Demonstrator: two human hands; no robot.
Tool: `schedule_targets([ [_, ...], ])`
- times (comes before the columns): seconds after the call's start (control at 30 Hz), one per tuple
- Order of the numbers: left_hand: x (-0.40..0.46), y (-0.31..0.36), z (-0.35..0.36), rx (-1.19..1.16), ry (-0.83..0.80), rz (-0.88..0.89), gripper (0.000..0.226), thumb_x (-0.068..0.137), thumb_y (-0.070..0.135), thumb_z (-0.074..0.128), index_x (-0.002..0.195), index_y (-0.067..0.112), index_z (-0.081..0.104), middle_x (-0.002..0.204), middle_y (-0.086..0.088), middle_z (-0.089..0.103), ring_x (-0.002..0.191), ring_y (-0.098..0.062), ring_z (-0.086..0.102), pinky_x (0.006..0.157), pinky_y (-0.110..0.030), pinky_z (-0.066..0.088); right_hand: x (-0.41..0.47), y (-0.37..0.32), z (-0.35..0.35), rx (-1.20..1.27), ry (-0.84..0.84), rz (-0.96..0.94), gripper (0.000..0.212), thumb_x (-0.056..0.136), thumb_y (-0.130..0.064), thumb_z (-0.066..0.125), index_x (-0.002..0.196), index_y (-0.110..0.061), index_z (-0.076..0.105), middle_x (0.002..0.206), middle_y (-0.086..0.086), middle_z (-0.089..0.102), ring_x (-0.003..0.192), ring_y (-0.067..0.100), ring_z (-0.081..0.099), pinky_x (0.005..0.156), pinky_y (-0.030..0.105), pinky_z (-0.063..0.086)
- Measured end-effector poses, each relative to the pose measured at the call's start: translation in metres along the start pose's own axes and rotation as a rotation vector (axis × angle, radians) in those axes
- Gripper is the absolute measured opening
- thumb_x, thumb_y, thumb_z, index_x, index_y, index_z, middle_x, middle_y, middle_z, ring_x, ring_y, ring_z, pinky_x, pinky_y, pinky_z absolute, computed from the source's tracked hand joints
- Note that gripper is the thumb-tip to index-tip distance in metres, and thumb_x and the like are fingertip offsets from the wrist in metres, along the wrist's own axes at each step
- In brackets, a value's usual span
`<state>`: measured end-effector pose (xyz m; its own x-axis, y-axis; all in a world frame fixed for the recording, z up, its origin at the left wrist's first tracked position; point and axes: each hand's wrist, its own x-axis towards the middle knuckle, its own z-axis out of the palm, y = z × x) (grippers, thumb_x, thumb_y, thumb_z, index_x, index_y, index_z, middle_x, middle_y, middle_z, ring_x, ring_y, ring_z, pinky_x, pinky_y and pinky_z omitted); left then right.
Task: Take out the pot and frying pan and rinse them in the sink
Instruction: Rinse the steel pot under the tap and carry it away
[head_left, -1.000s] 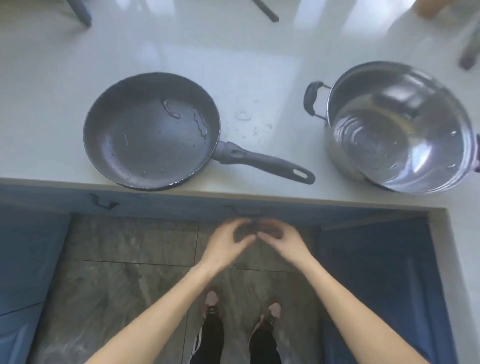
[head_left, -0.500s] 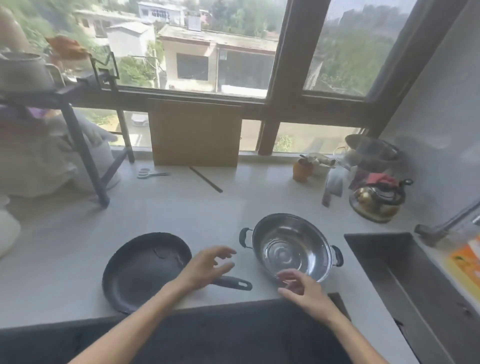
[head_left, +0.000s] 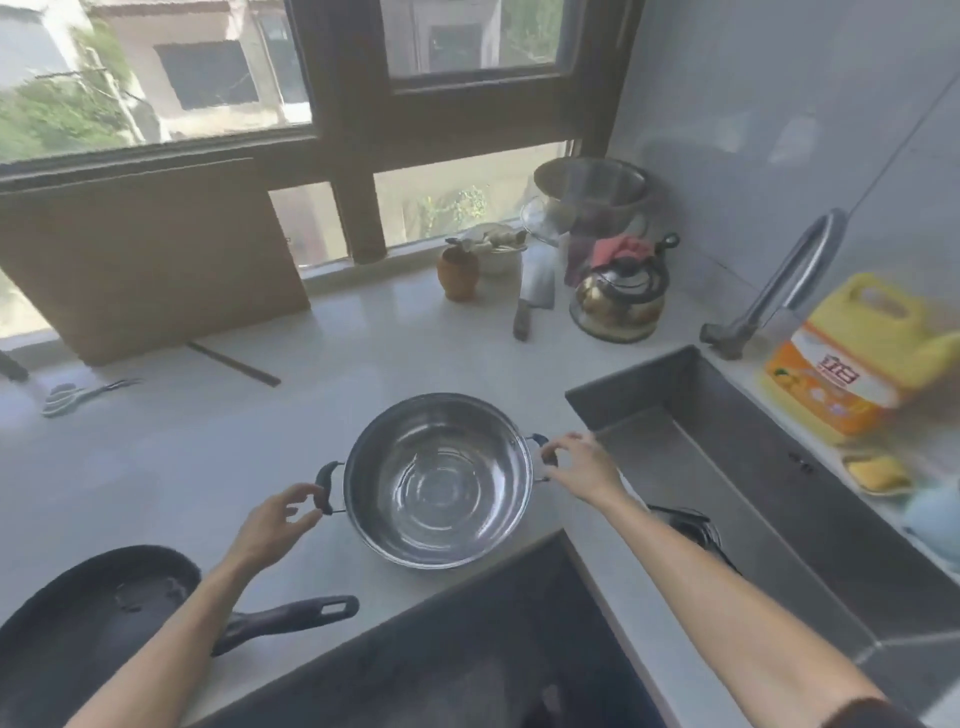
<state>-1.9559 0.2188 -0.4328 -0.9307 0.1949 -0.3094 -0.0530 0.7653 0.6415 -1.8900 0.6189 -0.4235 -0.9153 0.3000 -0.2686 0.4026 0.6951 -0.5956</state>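
A stainless steel pot (head_left: 439, 478) stands empty on the white counter (head_left: 182, 457), just left of the sink (head_left: 753, 499). My right hand (head_left: 579, 462) has its fingers curled around the pot's right black handle. Beside the pot's left handle, my left hand (head_left: 275, 525) has thumb and fingers apart, their tips right at the handle. The black frying pan (head_left: 78, 623) sits at the lower left, its handle pointing right under my left forearm.
A dark cut-out in the counter (head_left: 467, 654) lies in front of me. Behind the sink are a faucet (head_left: 779, 286) and a yellow detergent bottle (head_left: 857, 364). A kettle (head_left: 618, 296), cleaver (head_left: 532, 296), brown jar (head_left: 458, 270), wooden board (head_left: 145, 260) and scissors (head_left: 78, 397) stand farther back.
My view rose from the floor and swung right toward the sink. Both hands left the counter's front edge and went to the pot's two handles.
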Motion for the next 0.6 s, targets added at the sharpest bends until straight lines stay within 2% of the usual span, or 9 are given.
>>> schedule_targets([
  [0.1,0.012,0.009,0.007,-0.077,0.013,-0.077,0.018,0.089,0.01,0.062,0.099,0.024,0.061,0.103,-0.009,0.07,0.086,-0.013,0.068,0.076,-0.017,0.048,0.023,0.015,-0.008,0.085,-0.242,-0.031,0.033,0.08,-0.023,0.065,0.113,-0.025,0.063,0.123,0.004,0.059,0.11,0.02,0.056,0.08,0.024,0.042],
  [0.13,0.015,0.012,0.009,-0.093,0.03,-0.096,0.016,0.089,0.011,0.061,0.098,0.024,0.062,0.097,-0.008,0.072,0.08,-0.009,0.069,0.076,-0.019,0.047,0.029,0.019,-0.011,0.126,-0.287,-0.053,0.034,0.081,-0.021,0.065,0.115,-0.022,0.062,0.121,0.004,0.061,0.104,0.018,0.057,0.074,0.017,0.042],
  [0.17,0.019,0.016,0.011,-0.104,0.047,-0.124,0.014,0.089,0.013,0.062,0.097,0.026,0.062,0.092,-0.008,0.073,0.08,-0.011,0.069,0.079,-0.028,0.047,0.035,0.022,-0.012,0.164,-0.307,-0.063,0.033,0.081,-0.018,0.065,0.114,-0.019,0.063,0.118,0.005,0.063,0.097,0.015,0.056,0.068,0.009,0.041],
  [0.23,0.026,0.022,0.013,-0.104,0.063,-0.154,0.014,0.089,0.016,0.064,0.092,0.03,0.062,0.083,-0.006,0.074,0.086,-0.024,0.069,0.085,-0.043,0.045,0.045,0.025,-0.015,0.208,-0.321,-0.076,0.029,0.08,-0.015,0.065,0.109,-0.017,0.064,0.102,0.007,0.065,0.087,0.012,0.053,0.06,0.001,0.036],
  [0.33,0.03,0.025,0.011,-0.079,0.034,-0.187,0.013,0.088,0.019,0.065,0.094,0.03,0.065,0.079,-0.003,0.075,0.088,-0.029,0.067,0.087,-0.045,0.044,0.059,0.035,-0.013,0.208,-0.386,-0.11,0.029,0.072,-0.01,0.067,0.101,-0.016,0.063,0.078,-0.002,0.059,0.076,0.012,0.052,0.064,0.013,0.04],
  [0.43,0.102,-0.029,0.006,0.028,-0.053,-0.147,0.026,0.086,0.037,0.067,0.111,0.036,0.064,0.1,0.0,0.074,0.101,-0.031,0.064,0.095,-0.045,0.045,0.059,0.055,-0.028,0.268,-0.342,-0.086,0.032,0.067,-0.007,0.069,0.093,-0.022,0.063,0.072,-0.005,0.056,0.069,0.009,0.05,0.062,0.012,0.039],
  [0.5,0.167,-0.047,0.009,0.082,-0.059,-0.023,0.038,0.083,0.045,0.067,0.119,0.036,0.06,0.107,-0.003,0.071,0.109,-0.03,0.063,0.097,-0.043,0.043,0.053,0.075,-0.047,0.372,-0.264,-0.036,0.033,0.067,-0.003,0.068,0.091,-0.025,0.062,0.07,-0.005,0.055,0.068,0.008,0.05,0.066,0.017,0.044],
  [0.57,0.19,0.01,0.024,0.013,-0.138,0.056,0.033,0.083,0.037,0.069,0.115,0.031,0.064,0.098,-0.009,0.073,0.106,-0.032,0.063,0.096,-0.045,0.042,0.043,0.098,-0.072,0.417,-0.184,0.038,0.032,0.067,-0.005,0.068,0.09,-0.026,0.062,0.076,0.003,0.06,0.073,0.012,0.053,0.074,0.031,0.051],
  [0.6,0.178,0.072,0.029,-0.011,-0.15,0.101,0.027,0.083,0.031,0.07,0.11,0.03,0.066,0.09,-0.007,0.074,0.102,-0.032,0.063,0.094,-0.046,0.043,0.036,0.109,-0.086,0.418,-0.137,0.074,0.03,0.066,-0.01,0.069,0.089,-0.029,0.062,0.084,0.007,0.063,0.078,0.016,0.056,0.08,0.037,0.051],
])
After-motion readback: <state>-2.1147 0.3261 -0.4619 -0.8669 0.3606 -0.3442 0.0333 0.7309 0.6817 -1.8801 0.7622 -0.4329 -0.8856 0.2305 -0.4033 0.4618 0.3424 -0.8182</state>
